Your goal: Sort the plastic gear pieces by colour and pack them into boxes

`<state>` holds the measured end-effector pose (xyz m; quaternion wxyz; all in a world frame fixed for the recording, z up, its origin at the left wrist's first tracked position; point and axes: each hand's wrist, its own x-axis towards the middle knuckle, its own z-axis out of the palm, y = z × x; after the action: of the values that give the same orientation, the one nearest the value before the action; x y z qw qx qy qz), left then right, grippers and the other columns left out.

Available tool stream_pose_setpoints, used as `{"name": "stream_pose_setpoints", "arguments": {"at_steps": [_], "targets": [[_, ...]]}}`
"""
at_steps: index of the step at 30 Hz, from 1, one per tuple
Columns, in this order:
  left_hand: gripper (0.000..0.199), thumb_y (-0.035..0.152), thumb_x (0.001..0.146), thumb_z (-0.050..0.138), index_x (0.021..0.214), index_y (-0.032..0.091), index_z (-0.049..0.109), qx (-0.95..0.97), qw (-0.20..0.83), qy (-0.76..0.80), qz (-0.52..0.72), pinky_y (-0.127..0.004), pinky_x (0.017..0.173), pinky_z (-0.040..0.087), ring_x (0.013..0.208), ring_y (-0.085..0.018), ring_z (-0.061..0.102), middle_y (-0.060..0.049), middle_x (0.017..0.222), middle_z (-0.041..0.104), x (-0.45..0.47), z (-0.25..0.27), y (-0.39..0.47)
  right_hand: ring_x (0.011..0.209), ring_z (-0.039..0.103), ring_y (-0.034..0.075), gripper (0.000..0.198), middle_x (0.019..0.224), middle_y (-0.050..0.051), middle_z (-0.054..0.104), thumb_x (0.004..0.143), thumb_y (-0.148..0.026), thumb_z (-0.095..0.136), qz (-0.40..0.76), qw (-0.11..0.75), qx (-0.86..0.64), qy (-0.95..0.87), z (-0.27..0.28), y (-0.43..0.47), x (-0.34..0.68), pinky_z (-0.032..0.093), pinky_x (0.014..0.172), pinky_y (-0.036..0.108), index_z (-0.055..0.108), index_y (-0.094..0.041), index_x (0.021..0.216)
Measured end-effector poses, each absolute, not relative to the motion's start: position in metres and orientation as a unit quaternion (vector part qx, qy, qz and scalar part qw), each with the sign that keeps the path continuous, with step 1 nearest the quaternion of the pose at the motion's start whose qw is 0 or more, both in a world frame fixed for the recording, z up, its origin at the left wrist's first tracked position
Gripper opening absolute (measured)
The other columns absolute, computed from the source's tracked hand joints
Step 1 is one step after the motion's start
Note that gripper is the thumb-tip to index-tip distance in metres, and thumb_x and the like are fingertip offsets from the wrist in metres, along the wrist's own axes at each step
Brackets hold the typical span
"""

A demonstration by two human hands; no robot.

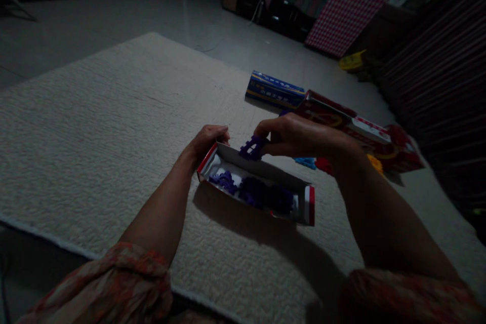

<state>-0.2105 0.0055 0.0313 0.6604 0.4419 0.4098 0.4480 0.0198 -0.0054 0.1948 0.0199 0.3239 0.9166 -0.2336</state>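
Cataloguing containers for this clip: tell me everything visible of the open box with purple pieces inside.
The open box is long and narrow, apparently thin card, whitish inside with red-and-white ends. Purple toothed pieces lie inside. It sits aslant over the carpet; whether its base rests flat is unclear. The left hand is against its left end, grip partly hidden. The right hand holds another purple piece near the far wall.

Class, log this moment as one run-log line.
left hand: at open box; right hand: holding purple toothed piece; inside box: more purple pieces; beyond: blue box, red box
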Motion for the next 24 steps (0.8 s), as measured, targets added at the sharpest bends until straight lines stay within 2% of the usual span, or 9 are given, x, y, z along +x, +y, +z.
{"name": "stream_pose_setpoints", "arguments": {"at_steps": [6,10,12,17,24], "targets": [[0.03,0.045,0.08,0.068,0.068,0.017,0.068,0.432,0.673,0.41,0.439,-0.027,0.053,0.048,0.051,-0.014,0.061,-0.005,0.061,0.068,-0.212,0.03,0.007,0.071,0.059,0.013,0.025,0.084,0.002,0.071,0.086,-0.031,0.07,-0.306,-0.027,0.349,0.886,0.177,0.0,0.035,0.041,0.065,0.025,0.071,-0.016,0.106],[0.029,0.044,0.079,0.069,0.068,0.017,0.067,0.431,0.677,0.409,0.433,-0.028,0.053,0.048,0.051,-0.015,0.062,-0.004,0.061,0.068,-0.212,0.031,0.007,0.068,0.057,0.013,0.044,0.081,0.0,0.067,0.088,-0.034,0.069,-0.364,-0.069,0.349,0.861,0.172,-0.015,0.043,0.041,0.063,0.026,0.063,-0.015,0.127],[0.03,0.045,0.079,0.069,0.068,0.017,0.067,0.438,0.672,0.409,0.435,-0.027,0.053,0.048,0.051,-0.014,0.062,-0.004,0.061,0.068,-0.212,0.031,0.006,0.066,0.055,0.012,0.048,0.077,-0.002,0.063,0.09,-0.034,0.068,-0.381,-0.064,0.355,0.851,0.174,-0.027,0.048,0.04,0.061,0.025,0.059,-0.016,0.133],[0.03,0.045,0.08,0.068,0.069,0.018,0.068,0.44,0.663,0.422,0.434,-0.028,0.054,0.049,0.05,-0.015,0.061,-0.004,0.061,0.068,-0.212,0.033,0.005,0.061,0.049,0.012,0.038,0.069,-0.005,0.055,0.093,-0.032,0.063,-0.405,-0.042,0.405,0.819,0.177,-0.057,0.056,0.038,0.057,0.025,0.06,-0.02,0.128],[0.029,0.046,0.079,0.067,0.068,0.019,0.068,0.447,0.655,0.426,0.436,-0.028,0.054,0.049,0.053,-0.016,0.063,-0.005,0.062,0.069,-0.212,0.029,0.008,0.064,0.052,0.013,0.036,0.07,-0.005,0.055,0.089,-0.034,0.065,-0.409,-0.096,0.483,0.768,0.161,-0.085,0.083,0.04,0.057,0.026,0.058,-0.021,0.122]]}}
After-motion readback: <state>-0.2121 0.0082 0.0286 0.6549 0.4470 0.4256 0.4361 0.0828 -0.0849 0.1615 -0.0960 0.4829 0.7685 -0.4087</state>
